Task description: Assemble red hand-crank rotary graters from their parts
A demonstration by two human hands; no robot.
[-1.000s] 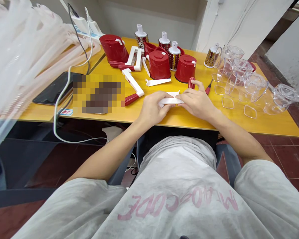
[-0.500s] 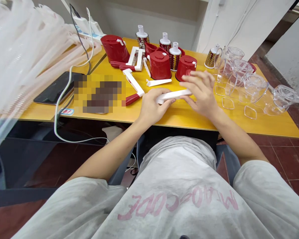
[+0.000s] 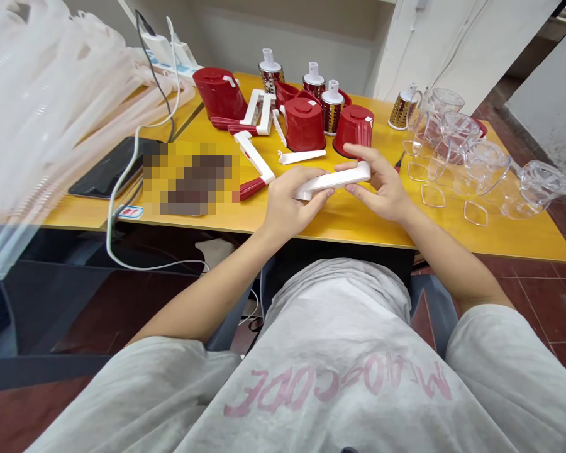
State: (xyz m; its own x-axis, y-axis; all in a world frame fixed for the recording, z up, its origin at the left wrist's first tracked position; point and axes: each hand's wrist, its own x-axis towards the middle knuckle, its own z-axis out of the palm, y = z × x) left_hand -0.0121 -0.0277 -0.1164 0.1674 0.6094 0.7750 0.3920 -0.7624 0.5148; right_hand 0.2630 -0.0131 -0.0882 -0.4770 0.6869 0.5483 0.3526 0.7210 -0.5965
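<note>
As far as I can tell from my remote end, left hand point(image 3: 285, 204) pinches one end of a white crank point(image 3: 337, 179), thumb against fingers. Right hand point(image 3: 387, 187) grips the other end, thumb on the near side, by an upright red grip point(image 3: 365, 133). I've got the crank above the table point(image 3: 500, 244), near its front edge. Just beyond: white forked piece point(image 3: 304, 156), lying flat. Second crank point(image 3: 256, 156) left of left hand; red housings point(image 3: 304, 126) behind; clear plastic parts point(image 3: 488, 165) right.
</note>
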